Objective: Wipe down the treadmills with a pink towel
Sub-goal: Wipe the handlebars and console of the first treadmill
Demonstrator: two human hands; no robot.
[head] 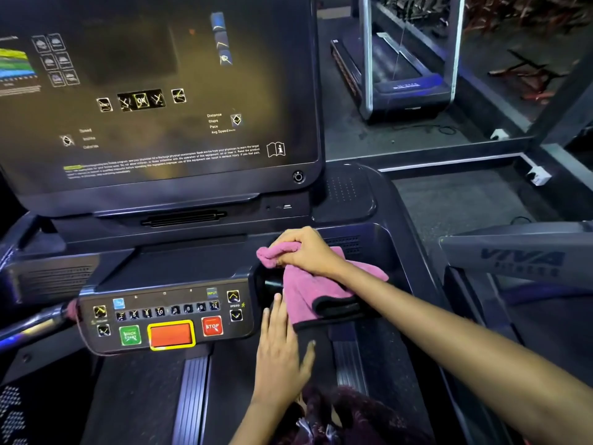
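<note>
A pink towel with a black hem lies bunched on the treadmill console, just right of the button panel. My right hand grips the towel's upper fold and presses it on the dark tray beside the panel. My left hand lies flat with straight fingers against the panel's right end, fingertips touching the towel's lower edge. The large dark display stands above.
A second treadmill shows behind glass at the upper right. A neighbouring machine's grey arm sits to the right. The running belt lies below the console. A handlebar juts in at the left.
</note>
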